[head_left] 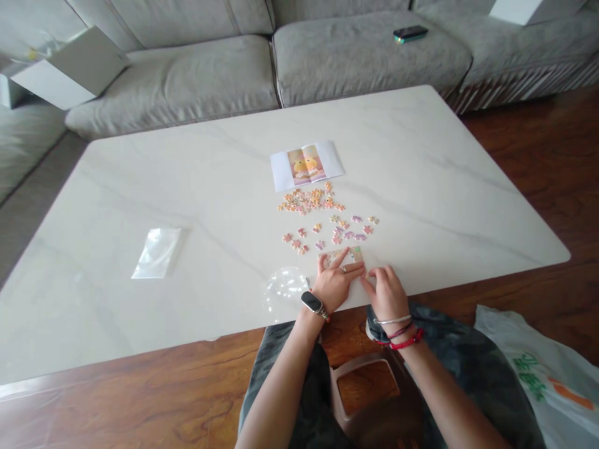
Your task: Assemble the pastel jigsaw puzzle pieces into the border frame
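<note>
A partly joined jigsaw puzzle (356, 252) lies close to the table's near edge, much of it covered by my left hand (333, 284). That hand rests over it with its fingers spread out. At the puzzle's lower right corner, my right hand (388, 293) has thumb and fingertips drawn together in a pinch; whatever is between them is too small to make out. Just beyond the hands, loose puzzle pieces (337, 239) in pink, purple and yellow are scattered. Farther back sits a denser heap of pieces (309, 200), mostly orange and pink.
Behind the heap lies a creased picture sheet (306, 165) showing yellow figures. A clear plastic bag (157, 252) is on the left of the white table (224, 181). Past the table stands a grey sofa (355, 59) with a phone (410, 33) on it. A plastic carrier bag (538, 368) is at lower right.
</note>
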A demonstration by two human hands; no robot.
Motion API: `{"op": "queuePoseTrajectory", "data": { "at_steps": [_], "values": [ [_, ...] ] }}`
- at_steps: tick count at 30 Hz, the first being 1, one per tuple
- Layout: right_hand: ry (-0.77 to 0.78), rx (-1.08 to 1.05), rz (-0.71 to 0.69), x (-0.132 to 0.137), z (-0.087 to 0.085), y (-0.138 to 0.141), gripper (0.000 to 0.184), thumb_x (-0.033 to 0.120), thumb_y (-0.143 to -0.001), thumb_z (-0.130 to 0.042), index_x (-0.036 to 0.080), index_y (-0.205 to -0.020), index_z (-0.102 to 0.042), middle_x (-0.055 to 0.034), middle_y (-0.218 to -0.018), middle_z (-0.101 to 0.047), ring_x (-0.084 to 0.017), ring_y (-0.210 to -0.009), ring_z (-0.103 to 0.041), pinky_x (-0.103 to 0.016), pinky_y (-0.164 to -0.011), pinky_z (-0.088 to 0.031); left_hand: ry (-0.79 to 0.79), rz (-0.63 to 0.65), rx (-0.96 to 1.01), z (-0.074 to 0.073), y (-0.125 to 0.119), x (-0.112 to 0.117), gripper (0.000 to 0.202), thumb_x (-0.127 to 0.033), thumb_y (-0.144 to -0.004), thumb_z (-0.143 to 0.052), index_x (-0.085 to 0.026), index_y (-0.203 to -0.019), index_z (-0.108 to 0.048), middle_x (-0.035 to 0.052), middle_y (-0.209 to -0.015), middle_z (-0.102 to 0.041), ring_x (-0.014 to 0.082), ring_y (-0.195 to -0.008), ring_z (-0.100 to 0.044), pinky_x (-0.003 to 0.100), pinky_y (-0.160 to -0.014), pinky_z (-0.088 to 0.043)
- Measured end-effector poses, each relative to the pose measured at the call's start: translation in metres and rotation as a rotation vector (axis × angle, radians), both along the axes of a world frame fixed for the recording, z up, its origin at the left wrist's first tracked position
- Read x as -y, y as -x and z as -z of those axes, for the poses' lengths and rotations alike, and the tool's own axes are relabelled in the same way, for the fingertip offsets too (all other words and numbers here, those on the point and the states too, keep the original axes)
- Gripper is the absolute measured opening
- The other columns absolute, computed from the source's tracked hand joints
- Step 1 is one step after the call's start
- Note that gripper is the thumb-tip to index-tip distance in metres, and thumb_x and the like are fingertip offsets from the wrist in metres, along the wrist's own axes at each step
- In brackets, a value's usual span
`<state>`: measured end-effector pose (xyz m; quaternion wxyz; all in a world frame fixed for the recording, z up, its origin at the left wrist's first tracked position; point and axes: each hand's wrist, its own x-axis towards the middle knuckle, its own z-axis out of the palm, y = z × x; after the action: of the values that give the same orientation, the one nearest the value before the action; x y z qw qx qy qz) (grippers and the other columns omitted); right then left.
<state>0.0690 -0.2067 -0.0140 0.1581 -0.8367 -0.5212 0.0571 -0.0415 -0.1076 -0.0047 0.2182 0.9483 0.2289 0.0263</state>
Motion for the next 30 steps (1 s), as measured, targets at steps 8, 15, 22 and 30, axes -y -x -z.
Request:
{"op": "queuePoseTrajectory", "data": {
  "at_steps": [8,15,22,30],
  "values": [
    [0.139,-0.069,-0.045,-0.011,-0.005,-0.013,0.01,0.025,-0.076,-0.05,0.015,-0.074,-0.052,-0.0085,-0.076,-0.056,-0.017,-0.069,-0.053,-0.027,-0.06,-0.039,0.073,-0.05,0.001,-0.001,0.0,0.003,0.057,-0.004,-0.073,-0.034,-0.039,-0.117,-0.041,-0.0055,-0.122,-0.049,0.0211,-0.128,-0.013,0.065,-0.091,0.009],
    [0.286,-0.29,0.047,-0.029,-0.015,-0.022,0.014,0.026,-0.069,-0.052,0.018,-0.058,-0.053,-0.0056,-0.058,-0.06,-0.017,-0.057,-0.056,-0.026,-0.053,-0.038,0.125,-0.08,-0.023,-0.003,-0.001,0.006,0.061,-0.001,-0.068,-0.034,-0.036,-0.118,-0.042,-0.0065,-0.124,-0.046,0.0229,-0.129,-0.009,0.064,-0.091,0.016],
    [0.121,-0.68,0.32,-0.033,-0.008,-0.018,0.016,0.019,-0.056,-0.054,0.02,-0.071,-0.049,0.0044,-0.051,-0.055,-0.011,-0.043,-0.051,-0.021,-0.042,-0.036,0.122,-0.09,-0.041,-0.003,-0.004,0.007,0.062,0.0,-0.068,-0.033,-0.035,-0.118,-0.043,-0.0075,-0.124,-0.046,0.0228,-0.129,-0.011,0.061,-0.093,0.016],
    [-0.059,-0.42,0.063,-0.015,-0.017,-0.017,0.011,0.015,-0.06,-0.048,0.02,-0.069,-0.046,0.0034,-0.057,-0.051,-0.012,-0.057,-0.053,-0.024,-0.058,-0.041,0.126,-0.095,-0.046,-0.004,-0.004,0.006,0.059,-0.001,-0.068,-0.034,-0.036,-0.115,-0.046,-0.008,-0.122,-0.048,0.0236,-0.129,-0.007,0.062,-0.091,0.019]
  ]
}}
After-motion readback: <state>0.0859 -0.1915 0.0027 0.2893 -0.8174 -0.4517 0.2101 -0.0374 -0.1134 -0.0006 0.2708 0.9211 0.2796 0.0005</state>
